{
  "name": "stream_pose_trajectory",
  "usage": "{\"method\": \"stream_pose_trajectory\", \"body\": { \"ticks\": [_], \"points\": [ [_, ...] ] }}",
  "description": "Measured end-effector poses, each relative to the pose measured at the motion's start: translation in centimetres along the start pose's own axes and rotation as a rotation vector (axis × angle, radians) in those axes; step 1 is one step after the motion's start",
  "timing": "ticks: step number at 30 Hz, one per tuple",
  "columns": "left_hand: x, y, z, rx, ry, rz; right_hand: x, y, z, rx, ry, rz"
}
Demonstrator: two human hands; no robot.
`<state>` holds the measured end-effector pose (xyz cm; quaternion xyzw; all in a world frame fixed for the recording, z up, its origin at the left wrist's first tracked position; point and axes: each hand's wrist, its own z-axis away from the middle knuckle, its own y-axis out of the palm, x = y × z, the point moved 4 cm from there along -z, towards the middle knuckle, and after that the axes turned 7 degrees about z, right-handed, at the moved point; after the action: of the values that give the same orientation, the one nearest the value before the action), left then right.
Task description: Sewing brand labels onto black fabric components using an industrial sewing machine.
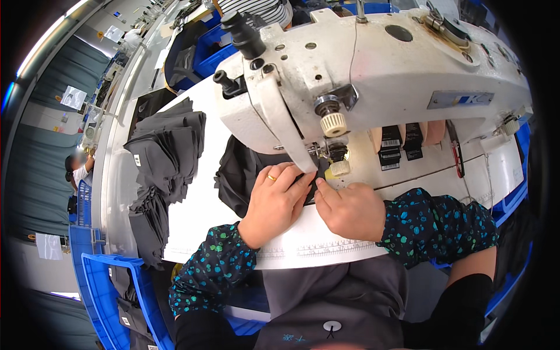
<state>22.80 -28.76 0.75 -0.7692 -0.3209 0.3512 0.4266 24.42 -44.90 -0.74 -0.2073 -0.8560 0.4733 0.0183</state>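
Note:
A white sewing machine [402, 76] spans the table in front of me, its needle area just beyond my fingertips. Under its head lies a dark fabric piece [234, 185], bunched to the left of the needle. My left hand [273, 198], with a ring on one finger, is closed on this cloth, fingers pressed together beside the needle. My right hand [350, 211] is closed too, its index finger and thumb at the cloth's right edge and its other fingers curled under. The cloth beneath both hands is mostly hidden.
Stacks of dark fabric pieces [166, 143] lie on the left of the white table [195, 224]. Black labels [391, 146] and red-handled snips [455, 150] lie right of the needle. A blue crate [96, 274] with dark pieces stands lower left. Another person [81, 166] sits far left.

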Motion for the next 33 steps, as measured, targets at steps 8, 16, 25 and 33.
{"method": "stream_pose_trajectory", "body": {
  "ticks": [8, 16, 25, 33],
  "points": [
    [0.3, -0.1, -0.5, -0.025, 0.006, -0.009, -0.4, -0.2, -0.4, -0.019, -0.013, 0.040],
    [2.2, -0.5, -2.1, -0.122, 0.070, -0.020, -1.6, 1.7, -0.7, -0.072, 0.065, 0.011],
    [4.5, 0.1, -3.0, -0.126, 0.015, -0.042, -2.3, 1.7, -0.6, 0.209, 0.045, 0.027],
    [4.5, 0.3, -2.9, -0.136, 0.003, -0.022, -2.5, 1.2, -0.9, -0.017, 0.080, -0.036]
  ]
}}
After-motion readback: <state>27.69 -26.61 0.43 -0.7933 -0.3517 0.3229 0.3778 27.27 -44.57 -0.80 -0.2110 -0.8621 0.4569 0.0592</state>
